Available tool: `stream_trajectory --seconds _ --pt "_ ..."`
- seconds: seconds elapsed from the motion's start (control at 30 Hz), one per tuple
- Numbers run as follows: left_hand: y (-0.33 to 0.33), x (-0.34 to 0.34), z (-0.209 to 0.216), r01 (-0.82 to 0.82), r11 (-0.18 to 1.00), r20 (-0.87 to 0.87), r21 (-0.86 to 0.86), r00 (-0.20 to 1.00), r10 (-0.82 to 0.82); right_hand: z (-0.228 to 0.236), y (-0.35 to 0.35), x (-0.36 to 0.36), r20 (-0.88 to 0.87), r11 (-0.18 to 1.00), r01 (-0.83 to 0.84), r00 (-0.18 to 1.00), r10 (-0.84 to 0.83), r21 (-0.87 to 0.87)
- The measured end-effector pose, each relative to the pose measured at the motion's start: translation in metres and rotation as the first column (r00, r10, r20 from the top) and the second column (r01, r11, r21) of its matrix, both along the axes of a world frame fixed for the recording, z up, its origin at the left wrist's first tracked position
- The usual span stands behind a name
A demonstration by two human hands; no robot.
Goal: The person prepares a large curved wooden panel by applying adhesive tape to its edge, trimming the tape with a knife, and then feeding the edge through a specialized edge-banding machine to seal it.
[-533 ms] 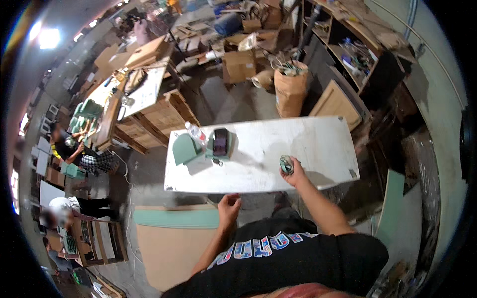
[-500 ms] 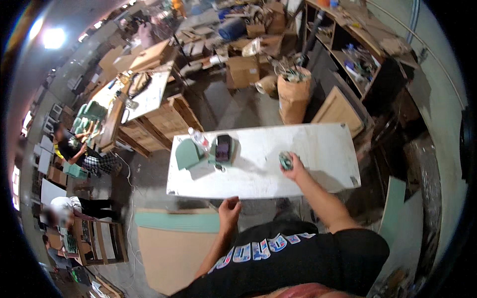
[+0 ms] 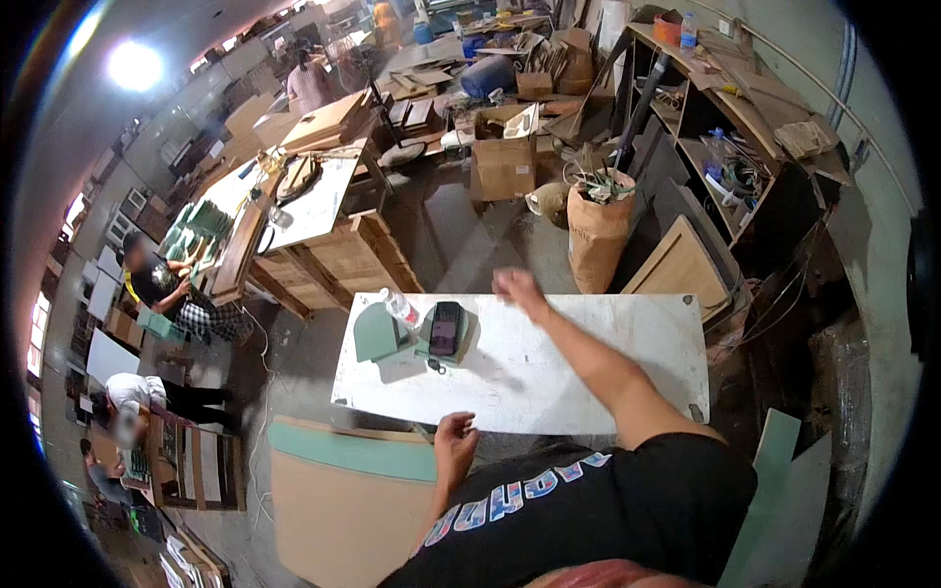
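White table [image 3: 559,392], 2 hands: I see the right hand [image 3: 518,287] near its far edge, fingers too blurry to tell; left hand [image 3: 457,443], by its near edge, curls loosely.

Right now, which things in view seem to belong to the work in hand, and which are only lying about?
Likely part of the work:
white table, with the right hand at its far edge and the left hand by its near edge
green rounded piece on the table

Likely just lying about:
phone
clear bottle
brown sack
cardboard box
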State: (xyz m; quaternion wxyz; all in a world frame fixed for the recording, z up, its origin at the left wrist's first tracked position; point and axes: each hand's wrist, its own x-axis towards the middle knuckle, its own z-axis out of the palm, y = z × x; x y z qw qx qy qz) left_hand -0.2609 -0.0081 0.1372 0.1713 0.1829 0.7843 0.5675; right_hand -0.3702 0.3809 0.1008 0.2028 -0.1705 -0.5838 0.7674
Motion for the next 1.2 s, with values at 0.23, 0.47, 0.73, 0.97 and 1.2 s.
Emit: stream_trajectory --seconds 0.23,0.47,0.73,0.97,1.2 --pt "0.035 -0.027 0.043 0.300 0.953 -0.044 -0.039 0.952 -0.301 -0.089 -0.176 0.239 0.408 0.995 -0.090 0.907 0.100 -0.043" --pt "0.033 -0.012 0.048 0.772 0.625 -0.027 -0.117 0.626 -0.779 -0.083 -0.236 0.366 0.536 0.856 0.344 0.672 -0.511 0.385" --pt "-0.009 0.108 0.025 0.979 0.052 -0.122 -0.195 0.028 -0.992 -0.108 -0.433 0.503 0.431 0.486 0.845 0.362 -0.827 0.223" --pt "-0.059 0.228 0.030 0.983 -0.158 -0.093 -0.089 -0.166 -0.982 -0.110 -0.561 0.567 0.500 0.314 0.883 0.108 -0.859 0.349" --pt "-0.115 0.338 0.018 0.895 -0.388 -0.202 -0.218 -0.431 -0.880 -0.095 -0.668 0.697 0.446 -0.246 0.937 -0.115 -0.888 -0.248"
